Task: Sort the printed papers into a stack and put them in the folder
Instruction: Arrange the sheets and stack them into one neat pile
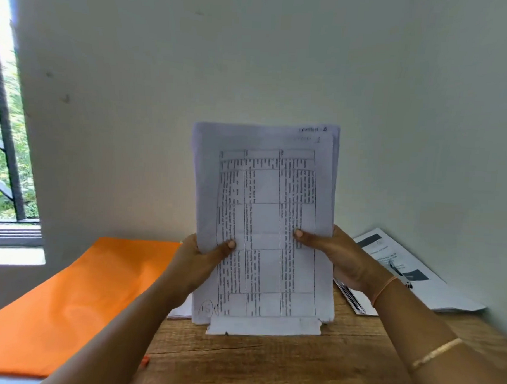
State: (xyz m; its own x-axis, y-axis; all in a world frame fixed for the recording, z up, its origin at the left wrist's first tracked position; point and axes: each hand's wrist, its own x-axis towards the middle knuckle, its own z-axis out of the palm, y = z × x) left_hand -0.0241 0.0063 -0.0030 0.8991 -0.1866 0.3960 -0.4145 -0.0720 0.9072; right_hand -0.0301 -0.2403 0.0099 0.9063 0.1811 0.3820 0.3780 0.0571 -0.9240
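Observation:
A stack of printed papers [264,215] stands upright on its bottom edge on the wooden table [268,363], its front sheet showing a printed table. My left hand [201,260] grips the stack's left edge, thumb on the front sheet. My right hand [342,255] grips the right edge the same way. One sheet sticks out unevenly below the stack. The orange folder [76,297] lies flat on the table to the left, partly behind my left forearm.
More printed sheets and booklets [411,274] lie against the wall at the right, with a pen on them. A white wall rises right behind the table. A window [7,152] with bars is at the far left.

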